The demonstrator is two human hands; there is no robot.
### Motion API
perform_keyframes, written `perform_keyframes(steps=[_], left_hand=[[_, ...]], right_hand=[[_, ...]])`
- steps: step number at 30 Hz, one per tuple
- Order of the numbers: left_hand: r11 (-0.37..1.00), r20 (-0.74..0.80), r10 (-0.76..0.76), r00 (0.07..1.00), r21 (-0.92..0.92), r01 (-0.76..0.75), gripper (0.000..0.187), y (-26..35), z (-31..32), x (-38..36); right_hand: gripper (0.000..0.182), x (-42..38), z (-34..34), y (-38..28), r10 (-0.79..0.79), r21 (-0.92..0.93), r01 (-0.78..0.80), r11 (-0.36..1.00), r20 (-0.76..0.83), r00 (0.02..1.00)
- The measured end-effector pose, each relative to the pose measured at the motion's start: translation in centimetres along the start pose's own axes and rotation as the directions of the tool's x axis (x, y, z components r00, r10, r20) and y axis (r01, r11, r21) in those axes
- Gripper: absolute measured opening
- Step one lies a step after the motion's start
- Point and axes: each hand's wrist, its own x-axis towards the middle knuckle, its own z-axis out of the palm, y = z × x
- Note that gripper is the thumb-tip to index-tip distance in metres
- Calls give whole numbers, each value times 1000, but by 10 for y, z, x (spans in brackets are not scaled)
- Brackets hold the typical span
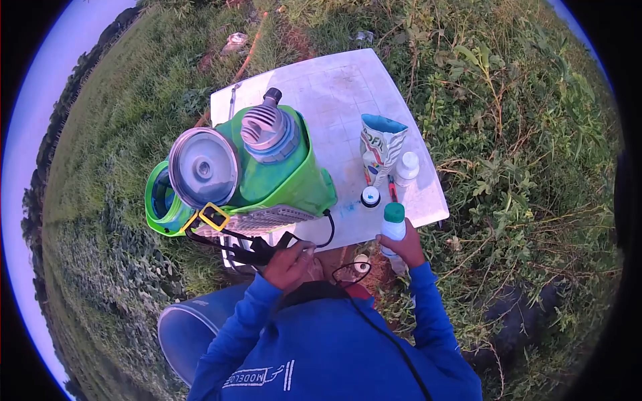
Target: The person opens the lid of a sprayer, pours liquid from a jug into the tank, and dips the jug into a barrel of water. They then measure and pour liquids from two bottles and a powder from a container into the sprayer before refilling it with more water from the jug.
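My right hand (406, 244) is wrapped round a white bottle (394, 231) with a green cap, upright at the table's near right edge. My left hand (289, 266) is closed beside the black straps at the near side of the green sprayer tank (277, 180); what it holds, if anything, is hard to make out. A round lid (203, 167) and a grey strainer-like piece (267, 130) rest on the tank. Beyond my right hand stand an opened foil packet (380, 150), a small white bottle (407, 166) and a black-rimmed white cap (370, 196). Something red (392, 190) lies between them.
The white table (334, 87) stands on grass. A large blue barrel (194, 327) is at my left, below the table. A white roll-like object (362, 263) is on the ground by the near edge. A metal rod (232, 101) lies at the table's far left.
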Motion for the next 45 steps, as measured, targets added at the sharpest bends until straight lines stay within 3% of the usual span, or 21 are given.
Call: perform_keyframes(steps=[2, 3, 4, 5, 7, 8, 11, 15, 18, 20, 21, 24, 27, 29, 32, 33, 36, 39, 41, 43, 45], left_hand=[[998, -84, 63, 994, 7, -62, 28, -43, 10, -26], [996, -110, 75, 991, 62, -69, 28, -70, 16, -42], [991, -138, 85, 987, 116, -69, 27, -86, 18, -57], [989, -38, -146, 988, 27, 148, 29, -86, 14, -72], [943, -58, -324, 944, 64, 327, 31, -114, 23, -101], [906, -71, -413, 908, 74, 417, 33, -128, 31, -117], [859, -172, -511, 842, -49, 510, 34, -150, 48, -157], [814, -369, -559, 743, -73, 576, 30, -178, 84, -208], [830, -474, -424, 772, 139, 541, 30, -207, 121, -254], [671, -485, -683, 547, -120, 731, 31, -198, 134, -271], [576, -452, -779, 435, -239, 782, 32, -194, 140, -275], [392, -340, -909, 241, -506, 768, 34, -225, 182, -302], [286, -254, -956, 150, -672, 683, 34, -231, 207, -314], [238, -249, -962, 112, -565, 790, 35, -278, 247, -339], [175, -242, -969, 45, -548, 818, 35, -283, 257, -343], [156, -238, -971, 21, -568, 808, 35, -274, 252, -344], [118, -133, -991, 25, -756, 643, 35, -252, 229, -331], [299, -265, -952, 153, -692, 658, 35, -281, 233, -331], [347, -305, -938, 168, -778, 524, 33, -271, 218, -314], [567, -517, -808, 284, -548, 615, 30, -288, 214, -299], [815, -670, -483, 564, -108, 570, 39, -300, 211, -286]], right_hand=[[69, 31, -21, 39, -46, -9, 46, 999, -172, 984], [73, 49, -32, 56, -79, -166, 34, 986, -272, 959], [74, 61, -38, 54, -96, -181, 32, 983, -358, 929], [71, 83, -49, 80, -169, -259, 66, 964, -401, 900], [57, 121, -66, 109, -229, -272, 122, 955, -407, 884], [51, 128, -68, 92, -186, -113, 156, 981, -348, 919], [52, 160, -68, 107, -288, -151, 247, 957, -430, 855], [53, 183, -68, 136, -307, -278, 199, 940, -431, 849], [66, 173, -60, 121, -358, -486, 127, 865, -420, 834], [71, 173, -59, 125, -365, -537, 83, 839, -444, 819], [71, 168, -56, 124, -385, -521, 142, 841, -393, 835], [74, 171, -62, 144, -389, -518, 168, 839, -355, 850], [79, 174, -79, 152, -305, -498, 126, 858, -296, 905], [73, 184, -91, 178, -278, -484, 93, 870, -325, 904], [69, 173, -98, 165, 32, -249, -103, 963, -276, 961], [67, 169, -97, 167, 91, -138, -146, 980, -345, 934], [69, 159, -104, 160, 207, -19, -229, 973, -354, 912], [56, 145, -112, 159, 337, 154, -300, 941, -375, 864], [44, 124, -110, 161, 456, 348, -332, 877, -381, 804], [31, 107, -111, 177, 531, 470, -365, 804, -290, 796], [24, 75, -94, 183, 602, 448, -490, 748, -145, 786]])
